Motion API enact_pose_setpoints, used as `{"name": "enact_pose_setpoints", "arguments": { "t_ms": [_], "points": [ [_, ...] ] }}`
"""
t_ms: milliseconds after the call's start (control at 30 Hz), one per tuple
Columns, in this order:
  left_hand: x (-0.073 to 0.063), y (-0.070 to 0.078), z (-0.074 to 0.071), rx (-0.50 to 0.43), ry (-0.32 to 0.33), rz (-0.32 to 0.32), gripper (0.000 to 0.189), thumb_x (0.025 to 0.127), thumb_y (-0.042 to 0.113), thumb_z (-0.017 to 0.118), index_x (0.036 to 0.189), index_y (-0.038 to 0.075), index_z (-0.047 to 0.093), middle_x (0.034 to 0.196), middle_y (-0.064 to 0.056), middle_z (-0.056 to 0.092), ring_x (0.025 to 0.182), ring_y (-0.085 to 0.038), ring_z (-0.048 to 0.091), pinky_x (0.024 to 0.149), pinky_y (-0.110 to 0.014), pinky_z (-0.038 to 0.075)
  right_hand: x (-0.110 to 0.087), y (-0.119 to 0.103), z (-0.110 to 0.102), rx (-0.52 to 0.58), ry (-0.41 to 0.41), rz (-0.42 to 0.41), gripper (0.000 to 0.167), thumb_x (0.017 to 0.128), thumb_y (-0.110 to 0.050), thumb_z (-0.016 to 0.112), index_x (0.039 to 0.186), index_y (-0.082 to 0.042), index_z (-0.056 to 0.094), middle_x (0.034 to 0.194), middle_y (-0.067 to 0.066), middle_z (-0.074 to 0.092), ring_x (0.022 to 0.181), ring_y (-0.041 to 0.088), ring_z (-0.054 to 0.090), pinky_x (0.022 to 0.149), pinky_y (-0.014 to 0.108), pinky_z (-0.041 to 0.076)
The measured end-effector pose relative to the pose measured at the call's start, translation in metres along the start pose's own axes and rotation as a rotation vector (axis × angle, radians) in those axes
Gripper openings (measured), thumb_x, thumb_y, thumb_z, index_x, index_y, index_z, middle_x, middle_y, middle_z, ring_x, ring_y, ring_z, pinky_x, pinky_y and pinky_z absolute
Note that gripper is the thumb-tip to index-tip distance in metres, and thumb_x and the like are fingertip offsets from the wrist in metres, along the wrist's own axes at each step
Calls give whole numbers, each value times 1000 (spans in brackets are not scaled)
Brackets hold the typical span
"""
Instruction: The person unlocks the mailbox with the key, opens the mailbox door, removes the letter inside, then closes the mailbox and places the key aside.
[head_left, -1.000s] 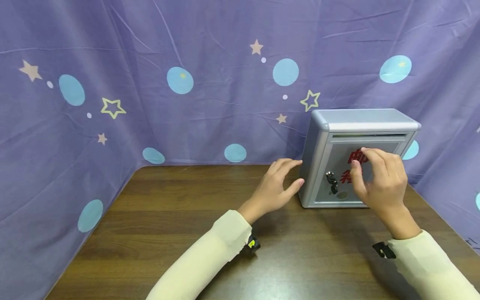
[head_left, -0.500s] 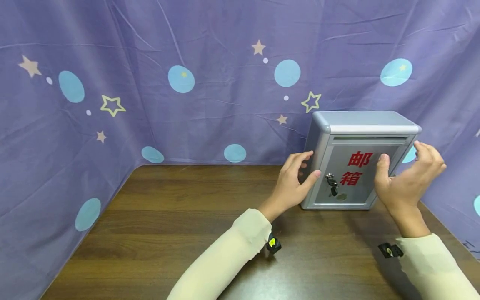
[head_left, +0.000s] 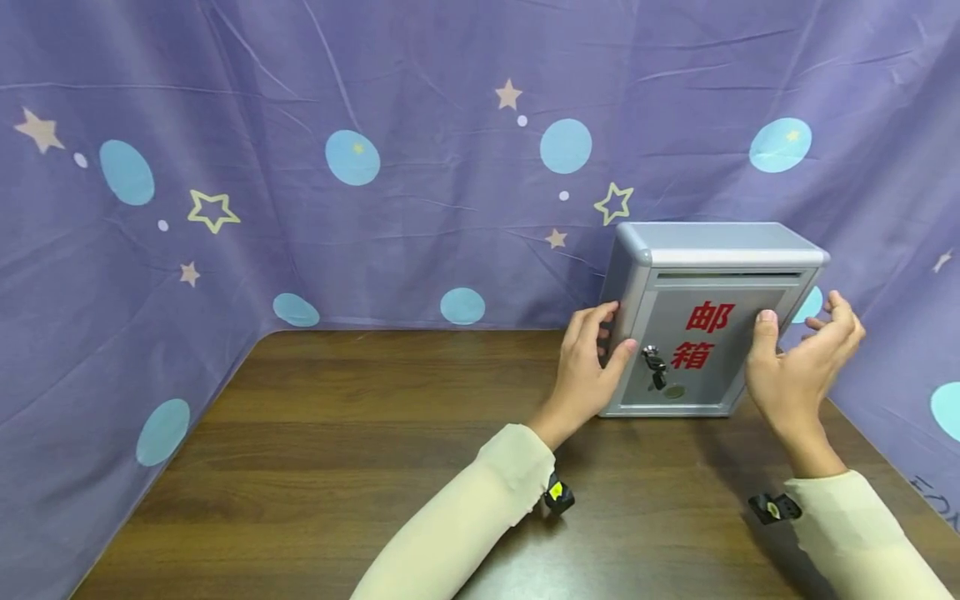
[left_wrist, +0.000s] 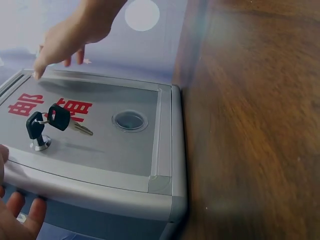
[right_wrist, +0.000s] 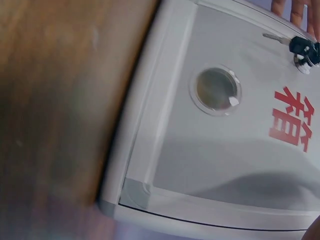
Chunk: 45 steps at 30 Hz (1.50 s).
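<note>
A silver metal mailbox (head_left: 720, 300) with red characters stands upright on the wooden table at the right. Keys (head_left: 656, 371) hang from the lock on its door; one sits in the cylinder in the left wrist view. My left hand (head_left: 585, 367) is at the mailbox's left side, thumb at the front edge and fingers extended along the side panel. At the opposite side is my right hand (head_left: 802, 367), its thumb before the front right edge and its fingers spread beyond the side. Part of that side is hidden behind the right hand.
The brown table (head_left: 337, 467) extends to the left and front. A purple curtain (head_left: 405, 167) with stars and blue ovals hangs close behind it and down both sides. The mailbox has a narrow slot (head_left: 727, 276) near its top and a round window (right_wrist: 216, 90) low on the door.
My left hand has moved right to the mailbox's left side. The right hand has swung from in front of the door to its right side, then drawn slightly closer. The mailbox stays in place.
</note>
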<state>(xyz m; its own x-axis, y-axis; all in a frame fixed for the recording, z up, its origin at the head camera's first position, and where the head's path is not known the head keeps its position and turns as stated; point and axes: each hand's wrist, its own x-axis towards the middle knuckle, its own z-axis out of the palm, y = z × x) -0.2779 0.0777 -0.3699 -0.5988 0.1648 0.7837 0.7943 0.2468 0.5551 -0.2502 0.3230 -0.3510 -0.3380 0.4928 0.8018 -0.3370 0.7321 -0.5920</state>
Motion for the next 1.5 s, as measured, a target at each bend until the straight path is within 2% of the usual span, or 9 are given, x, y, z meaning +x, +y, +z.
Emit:
{"name": "enact_pose_setpoints", "arguments": {
  "t_ms": [133, 367, 533, 700, 833, 1033, 1167, 1400, 1500],
  "points": [
    [-1, 1, 2, 41, 24, 12, 52, 95, 14, 73, 141, 4, 52, 125, -13, 57, 101, -22, 62, 79, -17, 54, -6, 4, 2, 3, -67, 55, 65, 94, -23, 59, 153, -15, 34, 140, 5, 41, 110, -2, 36, 93, 21, 33],
    [0, 5, 4, 68, 57, 26, 51, 93, 12, 76, 139, 5, 54, 124, -11, 59, 99, -21, 63, 79, -15, 54, -11, 1, 1, -1, -140, 152, 62, 98, -25, 54, 156, -17, 33, 135, 5, 45, 106, -3, 38, 88, 21, 37],
    [1, 7, 4, 68, 76, 33, 49, 92, 10, 76, 137, 5, 56, 121, -11, 60, 96, -21, 64, 79, -14, 54, -10, 2, 0, -9, -135, 181, 49, 100, -21, 52, 146, -3, 49, 119, -1, 49, 101, -3, 41, 86, 20, 38],
    [1, 9, 5, 82, 87, 30, 48, 92, 10, 76, 136, 5, 58, 118, -10, 61, 92, -19, 63, 78, -12, 52, -9, 3, -2, -53, -135, 168, 41, 101, -18, 51, 133, 7, 56, 105, -6, 46, 104, 15, 48, 93, 28, 38],
    [1, 11, 6, 121, 106, 19, 48, 91, 11, 78, 135, 6, 59, 116, -8, 61, 91, -16, 64, 80, -9, 51, -7, 3, -4, -69, -153, 158, 38, 103, -16, 51, 131, 10, 56, 108, 7, 51, 110, 28, 49, 95, 32, 38],
    [-1, 16, 10, 179, 136, -1, 49, 90, 9, 78, 135, 8, 60, 114, -6, 62, 91, -15, 63, 83, -11, 49, -6, -1, -5, -99, -160, 161, 35, 103, -13, 52, 128, 12, 57, 111, 18, 53, 109, 25, 48, 93, 32, 37],
    [-3, 15, 12, 192, 154, -18, 49, 90, 8, 77, 135, 10, 60, 115, -5, 62, 92, -15, 62, 84, -12, 48, -5, -6, -2, -115, -142, 206, 33, 102, -12, 53, 125, 12, 59, 108, 14, 54, 107, 24, 49, 94, 32, 39],
    [-2, 13, 10, 179, 175, -19, 48, 88, 8, 77, 134, 10, 62, 115, -5, 64, 90, -14, 63, 83, -11, 48, -7, -11, 1, -126, -118, 287, 34, 103, -16, 55, 126, 7, 63, 114, 10, 58, 103, 13, 52, 87, 17, 39],
    [0, 13, 9, 171, 187, -22, 48, 88, 7, 77, 134, 10, 63, 114, -5, 64, 90, -14, 63, 83, -13, 48, -6, -14, 1, -126, -122, 298, 35, 103, -17, 55, 126, 7, 63, 112, 9, 56, 103, 15, 52, 88, 19, 39]
  ]
}}
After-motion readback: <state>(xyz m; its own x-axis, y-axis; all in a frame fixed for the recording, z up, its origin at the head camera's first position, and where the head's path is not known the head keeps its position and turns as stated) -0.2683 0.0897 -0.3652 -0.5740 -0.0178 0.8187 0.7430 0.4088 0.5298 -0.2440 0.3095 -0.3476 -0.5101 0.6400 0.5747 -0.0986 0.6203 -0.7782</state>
